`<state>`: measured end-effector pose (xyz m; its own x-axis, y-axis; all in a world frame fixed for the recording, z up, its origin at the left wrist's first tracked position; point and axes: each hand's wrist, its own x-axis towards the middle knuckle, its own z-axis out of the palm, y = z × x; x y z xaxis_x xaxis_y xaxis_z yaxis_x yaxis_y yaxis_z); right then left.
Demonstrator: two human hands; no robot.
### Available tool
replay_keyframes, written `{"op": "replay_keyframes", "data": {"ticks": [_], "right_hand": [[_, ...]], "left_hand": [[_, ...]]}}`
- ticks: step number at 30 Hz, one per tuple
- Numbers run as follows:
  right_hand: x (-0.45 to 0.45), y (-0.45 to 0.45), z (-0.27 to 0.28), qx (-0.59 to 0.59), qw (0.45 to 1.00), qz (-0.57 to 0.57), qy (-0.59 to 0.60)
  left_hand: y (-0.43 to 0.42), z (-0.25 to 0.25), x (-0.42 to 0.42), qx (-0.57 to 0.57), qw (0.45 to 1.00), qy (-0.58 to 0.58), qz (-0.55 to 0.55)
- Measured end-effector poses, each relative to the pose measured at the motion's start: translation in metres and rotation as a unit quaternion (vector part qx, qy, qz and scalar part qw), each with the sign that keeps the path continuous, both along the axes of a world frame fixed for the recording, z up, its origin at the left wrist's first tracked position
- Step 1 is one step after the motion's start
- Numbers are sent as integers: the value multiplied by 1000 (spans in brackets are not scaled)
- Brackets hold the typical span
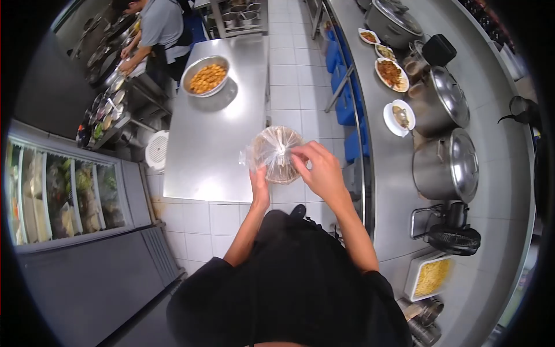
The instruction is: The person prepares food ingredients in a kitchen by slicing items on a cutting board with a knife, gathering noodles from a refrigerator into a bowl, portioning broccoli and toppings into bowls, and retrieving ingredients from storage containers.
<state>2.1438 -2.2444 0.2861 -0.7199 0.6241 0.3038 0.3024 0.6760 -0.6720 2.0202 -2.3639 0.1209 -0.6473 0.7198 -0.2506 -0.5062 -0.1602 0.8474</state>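
Observation:
A round bundle in a clear plastic bag is held up in front of my body, beyond the table's near right corner. Its contents look brownish, and I cannot make out what they are. The plastic is gathered into a bright, wrinkled centre on top. My left hand supports the bag from its left side, with the fingers partly hidden behind it. At the gathered plastic, my right hand pinches with thumb and fingertips from the right.
A steel table at left bears a metal bowl of orange-brown chunks. On the right counter stand lidded pots, plated dishes, a black fan and a yellow-filled tray. Another person works at the upper left.

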Motion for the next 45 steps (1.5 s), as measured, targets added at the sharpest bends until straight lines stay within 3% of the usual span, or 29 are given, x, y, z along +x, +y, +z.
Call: {"op": "replay_keyframes", "data": {"ticks": [4, 7, 10, 12, 13, 16, 22, 25, 28, 31, 37, 40, 41, 44, 45], "right_hand": [[-1, 66, -2, -63, 993, -80, -62], [-10, 127, -23, -83, 994, -36, -58], [-19, 190, -26, -196, 980, -18, -42], [-32, 236, -25, -186, 980, 32, -69], [-42, 257, -27, -176, 981, 62, -61], [-70, 320, -33, -142, 976, 156, -46], [-139, 450, -27, -180, 958, 200, -100], [-166, 508, -39, -87, 962, 230, -122], [-197, 557, -51, 95, 963, 205, -148], [-232, 620, -65, 100, 987, 124, -35], [-297, 762, -88, -46, 997, 23, 65], [-330, 844, -100, -339, 906, 12, 252], [-328, 876, -91, -445, 878, 18, 176], [-340, 972, -68, -387, 909, 147, 44], [-350, 991, -47, -470, 861, 181, 77]], "left_hand": [[68, 10, 21, -10, 998, 61, -4], [113, 12, 27, -16, 994, 109, 8], [158, 13, 15, -38, 997, 70, -21], [202, -13, 6, 4, 996, 83, 31], [221, -13, -3, -32, 992, 107, 55], [280, -15, -46, -68, 989, 132, 4], [395, 12, -132, -95, 978, 173, -72], [442, 19, -162, -108, 978, 152, -90], [494, 15, -188, -106, 983, 130, -75], [555, 11, -213, -107, 991, 66, -57], [710, -7, -267, -119, 991, 53, -35], [794, -2, -304, -83, 991, 92, -52], [819, 10, -315, -64, 994, 65, -53], [886, 41, -345, -78, 991, 65, -86], [906, 49, -354, -68, 993, 22, -97]]}}
